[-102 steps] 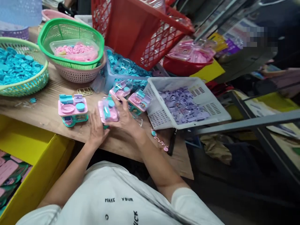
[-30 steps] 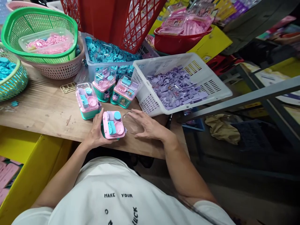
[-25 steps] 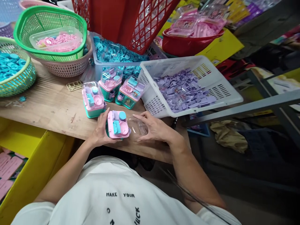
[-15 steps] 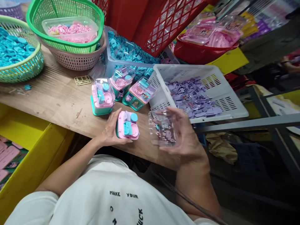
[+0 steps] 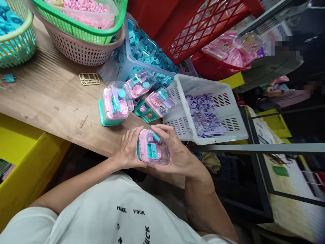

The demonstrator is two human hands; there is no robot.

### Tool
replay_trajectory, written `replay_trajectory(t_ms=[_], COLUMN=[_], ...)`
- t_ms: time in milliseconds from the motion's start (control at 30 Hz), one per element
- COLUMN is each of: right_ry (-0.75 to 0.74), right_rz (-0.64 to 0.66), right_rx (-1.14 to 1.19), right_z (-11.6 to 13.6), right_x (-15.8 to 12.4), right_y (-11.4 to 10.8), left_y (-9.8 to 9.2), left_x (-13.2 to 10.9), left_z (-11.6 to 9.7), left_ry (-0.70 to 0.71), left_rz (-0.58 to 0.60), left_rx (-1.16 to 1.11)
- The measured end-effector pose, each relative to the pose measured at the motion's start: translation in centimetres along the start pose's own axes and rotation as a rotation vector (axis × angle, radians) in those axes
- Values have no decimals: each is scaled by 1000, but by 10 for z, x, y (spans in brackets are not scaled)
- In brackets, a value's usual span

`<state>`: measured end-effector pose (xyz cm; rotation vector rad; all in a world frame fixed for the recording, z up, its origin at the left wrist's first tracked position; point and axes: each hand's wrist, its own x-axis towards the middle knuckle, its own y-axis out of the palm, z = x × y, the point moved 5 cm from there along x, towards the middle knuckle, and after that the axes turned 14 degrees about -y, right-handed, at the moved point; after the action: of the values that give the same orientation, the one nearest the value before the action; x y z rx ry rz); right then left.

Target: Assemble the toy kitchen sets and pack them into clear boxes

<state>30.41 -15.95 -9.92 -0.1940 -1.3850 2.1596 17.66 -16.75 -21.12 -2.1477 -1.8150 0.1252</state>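
While the left hand (image 5: 130, 149) gripped the pink-and-teal toy (image 5: 149, 150) and the right hand (image 5: 180, 154) its clear cover (image 5: 165, 156), square, even pressure seemed best.

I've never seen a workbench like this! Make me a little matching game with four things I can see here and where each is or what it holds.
Things
1. Nearest toy
2. White crate
3. Green basket
4. Gold-coloured frame

Places and contents
A. Holds a clear tub of pink pieces
B. Lies flat on the wooden table
C. Gripped between the left hand and the right hand
D. Holds a heap of purple pieces

Right pairs: 1-C, 2-D, 3-A, 4-B
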Motion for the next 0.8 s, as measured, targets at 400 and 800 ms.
replay_trajectory(t_ms=[400,800], right_ry=[90,45], right_rz=[11,88], right_rx=[4,-39], right_z=[0,3], right_x=[0,6], right_y=[-9,-9], left_y=[2,4], left_x=[4,4], left_z=[-1,-1], left_ry=[-23,-1], left_rz=[42,49], left_rx=[-16,-15])
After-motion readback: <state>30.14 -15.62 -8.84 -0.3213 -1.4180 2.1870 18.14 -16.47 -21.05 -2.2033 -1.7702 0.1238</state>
